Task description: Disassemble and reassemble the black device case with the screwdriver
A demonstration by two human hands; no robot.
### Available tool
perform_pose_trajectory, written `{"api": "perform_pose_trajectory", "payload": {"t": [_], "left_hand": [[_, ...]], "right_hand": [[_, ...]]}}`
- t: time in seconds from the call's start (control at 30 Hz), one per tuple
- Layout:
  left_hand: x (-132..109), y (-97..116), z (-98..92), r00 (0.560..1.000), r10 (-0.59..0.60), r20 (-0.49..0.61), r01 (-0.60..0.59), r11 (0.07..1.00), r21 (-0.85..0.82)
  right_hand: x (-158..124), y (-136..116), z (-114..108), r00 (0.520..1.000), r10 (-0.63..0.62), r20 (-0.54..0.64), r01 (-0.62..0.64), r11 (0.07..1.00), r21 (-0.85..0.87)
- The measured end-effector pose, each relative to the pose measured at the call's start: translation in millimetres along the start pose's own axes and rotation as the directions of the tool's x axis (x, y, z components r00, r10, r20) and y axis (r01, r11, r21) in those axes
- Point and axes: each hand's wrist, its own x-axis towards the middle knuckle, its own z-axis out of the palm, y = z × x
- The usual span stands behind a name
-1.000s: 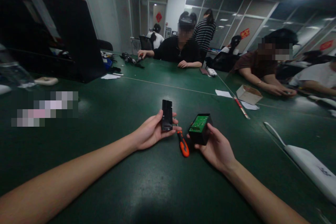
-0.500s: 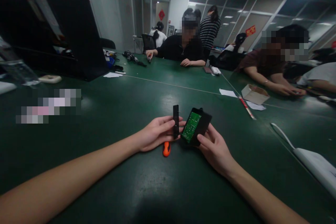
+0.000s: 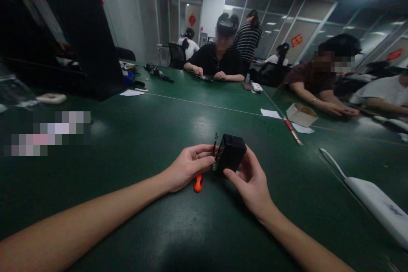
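My right hand (image 3: pixel 253 178) grips a black plastic case (image 3: pixel 232 153) by its side, thumb on the near face. The case's open side faces left, and a strip of green circuit board (image 3: pixel 216 160) shows there. Between the fingers and thumb of my left hand (image 3: pixel 191 165) is a thin black cover (image 3: pixel 214 146), held edge-on close beside that open side; whether the two touch I cannot tell. An orange and black screwdriver handle (image 3: pixel 198 183) lies on the table just below my left hand, its far end hidden.
The green table (image 3: pixel 143 229) spans the view. A white power strip (image 3: pixel 376 204) with its cable lies right. Beyond are a small open box (image 3: pixel 301 115), paper sheets (image 3: pixel 270 113) and a red-and-white stick (image 3: pixel 292 131). A black panel (image 3: pixel 86 38) stands left. Other people sit across the table.
My right hand has turned the case so its board now faces left, towards the cover. Cover and case are closer together. The view has shifted slightly to the right.
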Motion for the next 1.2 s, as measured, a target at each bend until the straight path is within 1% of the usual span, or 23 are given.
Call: {"api": "perform_pose_trajectory", "payload": {"t": [0.13, 0.27, 0.4, 0.53, 0.67, 0.73, 0.9, 0.97, 1.07, 1.13, 1.2], "left_hand": [[-2, -2, 2.1, 0.998, 0.045, -0.053, -0.04, 0.995, 0.09], [-4, -6, 3.3, 0.99, 0.117, -0.075, -0.106, 0.983, 0.147], [-3, -9, 4.8, 0.981, 0.176, -0.078, -0.159, 0.97, 0.182], [-4, -9, 6.5, 0.98, 0.187, -0.066, -0.171, 0.965, 0.198], [-4, -9, 6.2, 0.985, 0.165, -0.048, -0.151, 0.965, 0.213], [-6, -10, 5.5, 0.985, 0.173, -0.029, -0.16, 0.956, 0.244], [-14, -7, 7.8, 0.972, 0.2, 0.126, -0.233, 0.902, 0.364], [-17, -5, 10.1, 0.967, 0.207, 0.146, -0.25, 0.879, 0.406], [-17, -3, 12.9, 0.971, 0.198, 0.138, -0.238, 0.872, 0.428], [-16, -3, 13.9, 0.977, 0.184, 0.112, -0.214, 0.882, 0.42], [-15, -4, 14.0, 0.979, 0.182, 0.093, -0.205, 0.875, 0.439]], "right_hand": [[-3, -2, 5, 1.0, 0.004, -0.029, -0.003, 1.0, 0.015], [-4, -3, 8, 1.0, 0.0, -0.026, 0.0, 1.0, 0.026], [-4, -3, 10, 1.0, 0.017, -0.021, -0.016, 0.999, 0.051], [-4, -4, 8, 0.999, 0.035, 0.007, -0.035, 0.996, 0.077], [-3, -8, 6, 0.995, 0.061, 0.081, -0.064, 0.997, 0.038], [-3, -9, 6, 0.989, 0.065, 0.133, -0.068, 0.998, 0.018], [-5, -12, 5, 0.956, 0.045, 0.29, -0.03, 0.998, -0.056], [-6, -14, 5, 0.943, 0.041, 0.33, -0.025, 0.998, -0.052], [-7, -17, 6, 0.947, 0.054, 0.316, -0.061, 0.998, 0.011], [-8, -19, 9, 0.953, 0.09, 0.29, -0.12, 0.989, 0.087], [-8, -21, 13, 0.957, 0.133, 0.258, -0.171, 0.977, 0.129]]}}
